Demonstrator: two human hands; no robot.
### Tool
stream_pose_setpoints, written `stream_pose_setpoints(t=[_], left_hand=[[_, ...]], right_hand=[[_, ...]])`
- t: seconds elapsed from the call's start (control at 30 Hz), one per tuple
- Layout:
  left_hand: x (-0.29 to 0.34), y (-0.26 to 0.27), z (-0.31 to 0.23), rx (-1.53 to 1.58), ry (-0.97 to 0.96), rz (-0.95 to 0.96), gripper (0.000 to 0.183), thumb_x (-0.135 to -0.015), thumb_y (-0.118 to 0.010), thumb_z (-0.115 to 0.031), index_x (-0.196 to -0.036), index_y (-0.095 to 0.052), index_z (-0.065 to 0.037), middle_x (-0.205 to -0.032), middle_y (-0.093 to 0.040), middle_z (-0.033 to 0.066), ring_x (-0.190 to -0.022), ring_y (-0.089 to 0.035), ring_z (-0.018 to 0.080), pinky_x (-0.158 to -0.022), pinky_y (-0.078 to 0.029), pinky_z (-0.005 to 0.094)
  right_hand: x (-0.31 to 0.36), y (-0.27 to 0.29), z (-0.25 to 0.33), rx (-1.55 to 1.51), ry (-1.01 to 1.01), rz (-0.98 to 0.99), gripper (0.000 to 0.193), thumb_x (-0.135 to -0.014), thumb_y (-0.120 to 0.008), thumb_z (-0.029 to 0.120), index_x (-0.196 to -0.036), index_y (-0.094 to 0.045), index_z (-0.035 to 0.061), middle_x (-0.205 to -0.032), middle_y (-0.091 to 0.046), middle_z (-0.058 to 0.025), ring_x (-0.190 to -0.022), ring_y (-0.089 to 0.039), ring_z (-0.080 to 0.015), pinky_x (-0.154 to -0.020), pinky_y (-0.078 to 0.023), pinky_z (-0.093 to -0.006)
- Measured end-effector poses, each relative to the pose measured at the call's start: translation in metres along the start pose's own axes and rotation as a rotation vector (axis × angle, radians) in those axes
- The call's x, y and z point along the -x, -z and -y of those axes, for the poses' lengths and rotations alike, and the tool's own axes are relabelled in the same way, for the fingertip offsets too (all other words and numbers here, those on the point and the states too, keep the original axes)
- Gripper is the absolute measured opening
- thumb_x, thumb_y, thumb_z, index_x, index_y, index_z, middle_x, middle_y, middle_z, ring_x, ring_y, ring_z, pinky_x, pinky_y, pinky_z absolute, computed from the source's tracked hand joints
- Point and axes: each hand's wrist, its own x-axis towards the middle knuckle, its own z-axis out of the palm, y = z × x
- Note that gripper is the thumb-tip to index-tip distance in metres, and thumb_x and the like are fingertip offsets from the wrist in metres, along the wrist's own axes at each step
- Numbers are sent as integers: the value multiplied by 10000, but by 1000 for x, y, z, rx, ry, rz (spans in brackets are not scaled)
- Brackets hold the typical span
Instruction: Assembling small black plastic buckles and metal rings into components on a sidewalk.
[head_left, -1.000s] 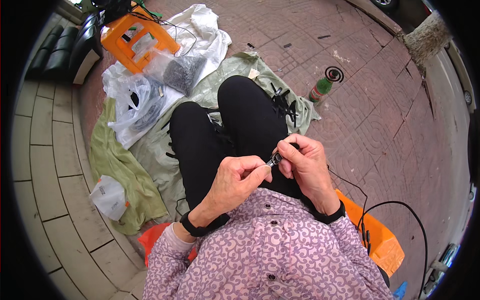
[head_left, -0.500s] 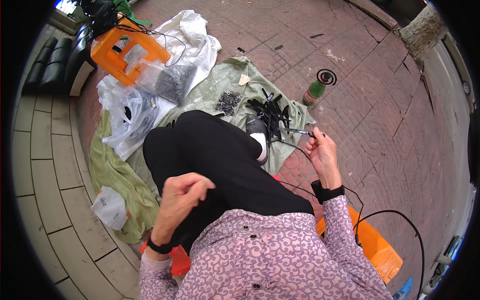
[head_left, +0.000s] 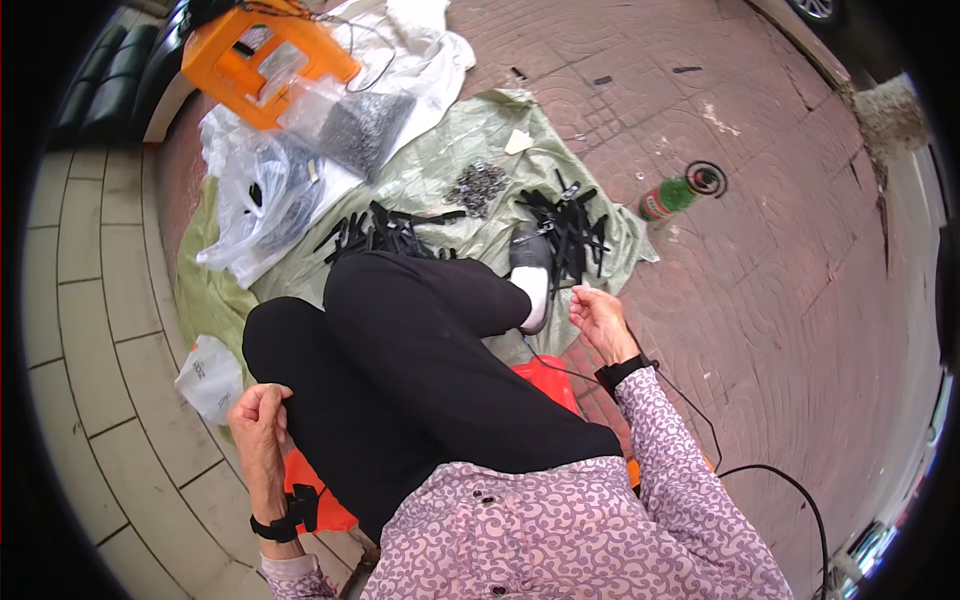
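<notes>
My left hand [head_left: 262, 415] is closed, its fingers curled against the black trousers [head_left: 300, 350] beside my left knee. Whatever it may hold is hidden. My right hand [head_left: 602, 322] is pinched at the near edge of a pile of black straps [head_left: 570, 230], right of my shoe [head_left: 530, 255]. A thin dark strip lies close to its fingertips; I cannot make out whether they grip it. Another heap of black straps [head_left: 380, 235] lies beyond my knees. Between the heaps and farther off is a pile of small metal buckles [head_left: 478, 188].
A pale green sheet [head_left: 440, 150] covers the paving under the straps. A green bottle [head_left: 668, 198] with a black coil on its neck stands right. At the back left are an orange stool [head_left: 215, 60], a bag of small dark parts [head_left: 360, 130] and a white plastic bag [head_left: 285, 205]. Cables run beside my right arm.
My left hand has moved left and down to my knee. My right hand has moved left and nearer me; the black strap it held no longer shows plainly. The far-left strap heap has come into view.
</notes>
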Motion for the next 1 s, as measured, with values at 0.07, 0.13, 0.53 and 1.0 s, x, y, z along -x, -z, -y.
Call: stream_pose_setpoints(t=[0.07, 0.13, 0.53, 1.0], left_hand=[[4, 7, 1, 37, 38, -31, 246, -945, -626, -221, -822, -660, -11, -544, -486, -47, -400, -344, 16, -397, -234, 175], [10, 21, 15, 93, 82, -77, 273, -943, -626, -232, -776, -631, -16, -495, -455, -47, -363, -321, 17, -369, -208, 184], [39, 39, 28, 172, 228, -259, 403, -949, -608, -248, -606, -537, -50, -433, -416, -35, -312, -290, 36, -342, -182, 206], [13, 33, 23, 155, 322, -219, 440, -930, -617, -244, -553, -517, -41, -419, -459, 22, -272, -337, 64, -300, -229, 204]], right_hand=[[-9, -12, 2, 87, 41, 34, 94, -884, -625, 108, -928, -645, 27, -708, -624, -36, -553, -596, -132, -511, -502, -274], [-10, -41, 8, 232, 85, 70, 106, -889, -621, 111, -932, -646, 18, -729, -630, -43, -565, -605, -124, -500, -503, -248], [-124, -147, -64, 953, -15, 408, 229, -907, -573, 71, -1108, -677, 37, -927, -651, -21, -768, -596, -102, -641, -519, -271], [-165, -170, -77, 799, 411, 248, 98, -790, -722, 36, -871, -714, -20, -791, -682, -53, -688, -616, -113, -664, -505, -258]])
